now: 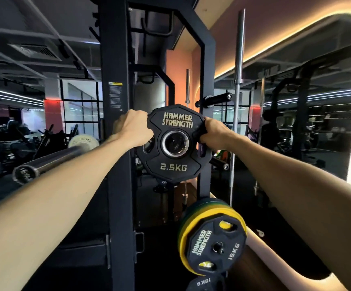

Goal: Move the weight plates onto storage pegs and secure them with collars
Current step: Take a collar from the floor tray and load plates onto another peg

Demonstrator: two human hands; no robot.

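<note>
- 2.5 kg plate (173, 143): black, many-sided, gold "HAMMER STRENGTH" lettering, steel-ringed centre hole, grip slots either side; upright, face toward the viewer, in front of the rack.
- Storage peg (214, 100): black, empty, jutting right from the rack upright, just above the plate.
- 15 kg plate (215, 246): black, on a lower peg, outermost over yellow and green plates (184, 227).
- 10 kg plate (203, 283): black, below, partly cut off.

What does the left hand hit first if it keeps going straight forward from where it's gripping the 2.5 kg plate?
Probably the rack upright: the left hand grips the 2.5KG plate at its left edge, right beside that post. Depth is unclear from one view, so it might pass alongside.
</note>
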